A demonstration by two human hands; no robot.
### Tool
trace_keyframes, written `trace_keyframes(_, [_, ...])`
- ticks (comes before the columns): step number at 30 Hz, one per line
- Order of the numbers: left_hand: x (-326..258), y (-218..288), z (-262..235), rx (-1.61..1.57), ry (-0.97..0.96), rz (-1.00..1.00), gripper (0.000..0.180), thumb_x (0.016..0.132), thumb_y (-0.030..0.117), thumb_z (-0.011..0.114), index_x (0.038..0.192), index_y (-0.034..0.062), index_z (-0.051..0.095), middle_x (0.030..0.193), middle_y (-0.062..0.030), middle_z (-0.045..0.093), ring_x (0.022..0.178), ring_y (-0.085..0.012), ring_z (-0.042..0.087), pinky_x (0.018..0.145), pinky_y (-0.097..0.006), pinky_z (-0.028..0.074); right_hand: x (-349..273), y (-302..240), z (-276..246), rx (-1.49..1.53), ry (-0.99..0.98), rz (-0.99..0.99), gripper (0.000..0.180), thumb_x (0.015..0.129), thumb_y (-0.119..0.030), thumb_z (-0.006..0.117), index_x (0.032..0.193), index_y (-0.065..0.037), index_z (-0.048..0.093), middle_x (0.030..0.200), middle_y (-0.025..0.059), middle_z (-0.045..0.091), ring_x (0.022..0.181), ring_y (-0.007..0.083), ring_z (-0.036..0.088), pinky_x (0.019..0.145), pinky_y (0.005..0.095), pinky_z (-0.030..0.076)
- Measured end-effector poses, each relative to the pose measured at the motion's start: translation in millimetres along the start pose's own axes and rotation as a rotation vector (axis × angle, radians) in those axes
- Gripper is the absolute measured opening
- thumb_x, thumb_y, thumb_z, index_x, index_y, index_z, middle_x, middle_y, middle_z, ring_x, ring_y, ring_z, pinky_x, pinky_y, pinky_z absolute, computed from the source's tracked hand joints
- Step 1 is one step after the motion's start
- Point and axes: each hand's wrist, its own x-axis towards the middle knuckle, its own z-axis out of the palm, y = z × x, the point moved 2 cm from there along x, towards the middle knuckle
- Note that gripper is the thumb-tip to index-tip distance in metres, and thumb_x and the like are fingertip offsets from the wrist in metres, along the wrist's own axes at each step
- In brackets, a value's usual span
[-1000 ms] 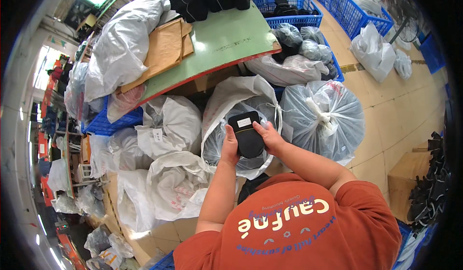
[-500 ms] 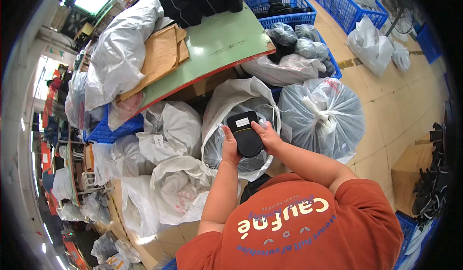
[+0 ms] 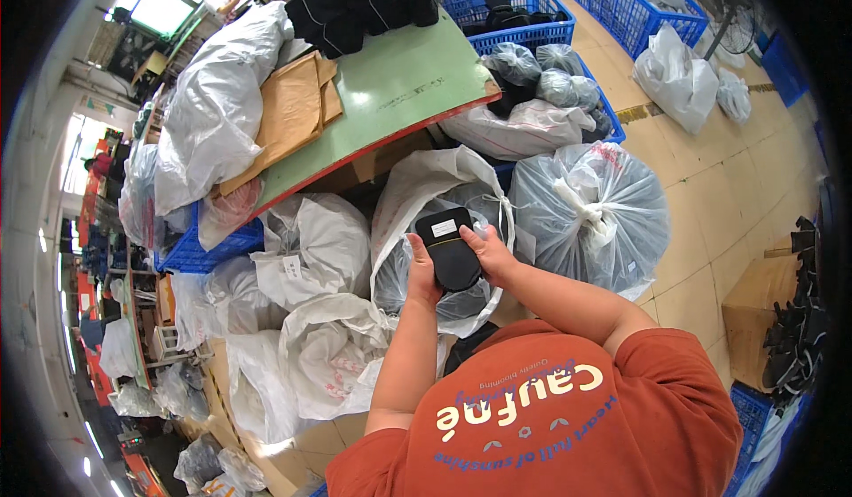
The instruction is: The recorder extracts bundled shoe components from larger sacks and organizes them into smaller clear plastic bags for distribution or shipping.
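Note:
I hold a black padded piece (image 3: 451, 250) with a small white label on its top end, over an open clear plastic bag (image 3: 441, 231) of dark goods. My left hand (image 3: 420, 272) grips its left side. My right hand (image 3: 486, 251) grips its right side, thumb on the edge. Both forearms come up from my orange shirt at the lower edge.
A green table (image 3: 390, 89) behind the bag carries black stacked items (image 3: 359, 4), brown paper and a white sack. Tied bags (image 3: 590, 213) stand to the right, white sacks (image 3: 311, 248) to the left. Blue crates (image 3: 519, 0) sit at the back, a cardboard box (image 3: 754, 315) at right.
The black piece and both hands stay in about the same place over the bag. My view has shifted slightly.

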Motion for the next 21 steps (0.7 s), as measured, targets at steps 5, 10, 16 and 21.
trace_keyframes(5, [2.7, -0.4, -1.5, -0.004, 0.019, -0.028, 0.068, 0.078, 0.063, 0.037, 0.115, 0.0068, 0.047, 0.104, -0.0104, 0.058, 0.09, -0.0231, 0.059, 0.076, -0.035, 0.05, 0.1, -1.7, -0.5, -0.039, 0.013, 0.031, 0.055, 0.08, -0.033, 0.061, 0.113, -0.004, 0.028, 0.101, 0.0132, 0.048, 0.088, 0.0201, 0.053, 0.07, 0.0325, 0.048])
trace_keyframes(10, [5.4, 0.3, -2.0, 0.032, 0.056, -0.004, 0.062, 0.081, 0.058, 0.04, 0.114, 0.0059, 0.048, 0.103, -0.0101, 0.058, 0.089, -0.0227, 0.059, 0.076, -0.034, 0.05, 4.3, 1.6, -2.1, -0.041, 0.031, 0.042, 0.054, 0.081, -0.033, 0.06, 0.116, -0.006, 0.028, 0.101, 0.0122, 0.049, 0.088, 0.0195, 0.054, 0.069, 0.0325, 0.049])
trace_keyframes(16, [5.3, 1.2, -2.2, 0.013, 0.062, -0.005, 0.053, 0.085, 0.05, 0.042, 0.115, 0.0069, 0.045, 0.1, -0.0108, 0.058, 0.085, -0.0227, 0.06, 0.072, -0.034, 0.051, 4.9, 1.6, -2.6, -0.065, 0.006, 0.046, 0.055, 0.081, -0.035, 0.059, 0.116, -0.007, 0.028, 0.102, 0.0113, 0.049, 0.088, 0.0188, 0.054, 0.069, 0.032, 0.048])
trace_keyframes(21, [4.1, 0.7, -2.7, -0.014, 0.075, -0.012, 0.052, 0.085, 0.048, 0.044, 0.115, 0.0064, 0.045, 0.101, -0.0105, 0.057, 0.084, -0.022, 0.06, 0.071, -0.034, 0.051, 3.0, 1.2, -1.1, -0.057, 0.015, 0.058, 0.057, 0.08, -0.037, 0.059, 0.117, -0.007, 0.027, 0.102, 0.0113, 0.049, 0.088, 0.0196, 0.054, 0.07, 0.0331, 0.048])
